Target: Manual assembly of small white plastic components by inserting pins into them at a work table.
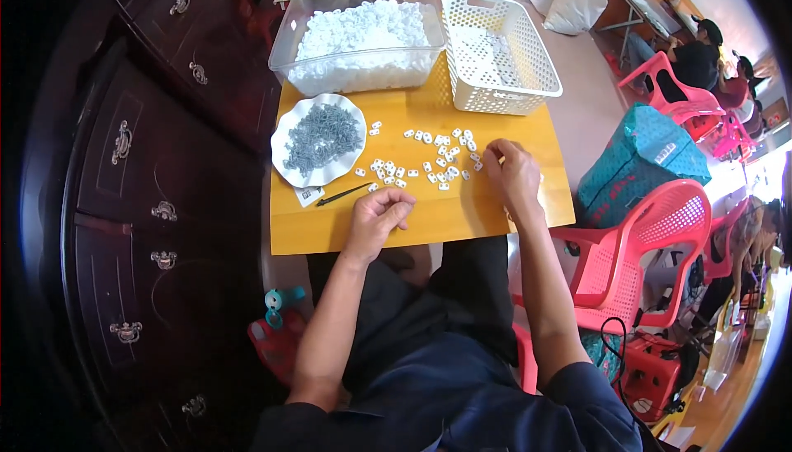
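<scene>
My left hand (379,219) rests at the front edge of the yellow table (445,217), its fingers curled in and the thumb against them. Whatever it may hold is hidden. My right hand (516,176) is closed on the tabletop further right, fingertips bent down beside the scattered pieces; nothing can be made out in its grip. Between and beyond the hands lie several small white plastic pieces with two dark holes each (442,176). Left of them is a thin black stick-like tool (343,195). A white scalloped plate (280,151) holds a heap of small grey screw-like parts (324,137).
At the back stand a clear plastic bin (355,81) full of white pieces and a white perforated basket (503,101). Dark cabinets (148,155) line the left. Right of the table are a pink chair (635,246) and a teal bag (639,163). Other people sit further off.
</scene>
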